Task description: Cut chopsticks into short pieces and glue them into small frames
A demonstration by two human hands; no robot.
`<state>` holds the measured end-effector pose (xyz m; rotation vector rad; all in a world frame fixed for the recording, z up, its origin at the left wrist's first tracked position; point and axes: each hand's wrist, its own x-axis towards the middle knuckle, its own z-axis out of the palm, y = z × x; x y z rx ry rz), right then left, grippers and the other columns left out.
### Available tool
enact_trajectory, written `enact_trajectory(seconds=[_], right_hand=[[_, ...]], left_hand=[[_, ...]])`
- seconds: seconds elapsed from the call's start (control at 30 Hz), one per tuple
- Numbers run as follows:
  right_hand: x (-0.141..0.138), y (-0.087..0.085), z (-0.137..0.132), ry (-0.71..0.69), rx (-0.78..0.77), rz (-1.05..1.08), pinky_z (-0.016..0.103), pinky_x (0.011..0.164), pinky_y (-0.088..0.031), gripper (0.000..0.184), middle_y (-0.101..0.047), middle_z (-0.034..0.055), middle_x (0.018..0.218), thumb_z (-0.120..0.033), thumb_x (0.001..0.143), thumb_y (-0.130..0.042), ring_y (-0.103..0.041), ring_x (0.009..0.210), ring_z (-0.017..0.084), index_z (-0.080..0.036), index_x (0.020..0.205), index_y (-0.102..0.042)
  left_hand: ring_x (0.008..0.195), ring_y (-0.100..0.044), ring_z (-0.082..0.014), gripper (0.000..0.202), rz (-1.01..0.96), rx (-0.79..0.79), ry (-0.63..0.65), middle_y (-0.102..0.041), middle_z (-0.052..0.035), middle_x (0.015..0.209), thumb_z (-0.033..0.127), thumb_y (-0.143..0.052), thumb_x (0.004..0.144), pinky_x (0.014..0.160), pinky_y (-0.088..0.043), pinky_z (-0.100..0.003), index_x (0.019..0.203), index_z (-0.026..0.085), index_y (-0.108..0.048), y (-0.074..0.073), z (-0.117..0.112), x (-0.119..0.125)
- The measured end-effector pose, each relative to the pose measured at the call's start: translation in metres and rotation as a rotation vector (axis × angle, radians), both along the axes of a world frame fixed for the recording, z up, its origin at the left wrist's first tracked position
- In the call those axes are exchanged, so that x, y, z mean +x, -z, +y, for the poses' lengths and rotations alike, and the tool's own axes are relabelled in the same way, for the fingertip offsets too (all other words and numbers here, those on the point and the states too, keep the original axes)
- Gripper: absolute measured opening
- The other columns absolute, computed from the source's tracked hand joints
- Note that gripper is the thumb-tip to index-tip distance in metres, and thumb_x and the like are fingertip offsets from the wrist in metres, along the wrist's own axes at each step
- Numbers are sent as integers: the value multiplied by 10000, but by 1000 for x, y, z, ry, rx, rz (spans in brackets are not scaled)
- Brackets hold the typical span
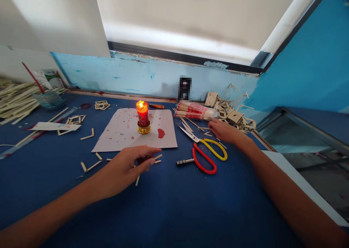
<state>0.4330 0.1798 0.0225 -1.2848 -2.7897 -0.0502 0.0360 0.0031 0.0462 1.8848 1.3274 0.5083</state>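
Note:
My left hand (133, 163) hovers low over the blue table, thumb and index finger apart. Short wooden sticks (158, 157) show past its fingertips and below the palm; the hand partly covers them. My right hand (227, 131) reaches to the right back, its fingers drawn together beside a plastic bag of red-marked sticks (195, 111). Whatever those fingers pinch is hidden. Just left of that hand lie scissors (196, 139) with one red and one yellow handle, tips pointing away. A lit red candle (143, 118) in a gold base stands on a wax-spotted white paper (122, 141).
Small stick frames (234, 115) are heaped at the right back. A dark-ended metal tool (183, 162) lies by the scissors. Joined sticks (91, 166) lie at left. Behind them are a jar of bluish liquid (50, 100) and a pile of thin strips (16, 99).

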Motion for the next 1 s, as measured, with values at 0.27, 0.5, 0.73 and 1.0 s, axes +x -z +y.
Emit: enact_trajectory(seconds=[0.27,0.5,0.73,1.0], right_hand=[[-67,-50,-88,-406,-174,530,266,773,-480,159,-681,49,988,-238,1087,-470,-639,854,156,-196,1185,-587],[-104,-39,-128,-613,-59,491,330,762,-434,188,-699,68,1003,-194,1059,-511,-608,851,178,-208,1169,-664],[-103,-30,-128,-643,-74,468,339,774,-467,225,-701,76,1042,-154,1035,-557,-593,891,192,-222,1216,-672],[-105,-22,-128,-657,-64,529,305,771,-511,226,-707,82,1012,-122,1014,-601,-616,890,174,-191,1206,-698]], left_hand=[[667,-689,-120,278,-748,-714,-166,-717,-3,751,464,-734,935,598,-518,-205,930,187,-756,-5,-14,16],[729,-779,-159,298,-766,-865,-59,-809,-56,878,480,-697,965,635,-593,-219,937,183,-685,-10,-25,23],[715,-788,-128,225,-732,-922,-27,-814,-24,825,390,-690,986,643,-608,-165,903,185,-734,-7,-25,27],[776,-803,-125,149,-689,-932,-61,-832,-15,866,338,-748,947,679,-617,-129,950,203,-813,-6,-24,28]])
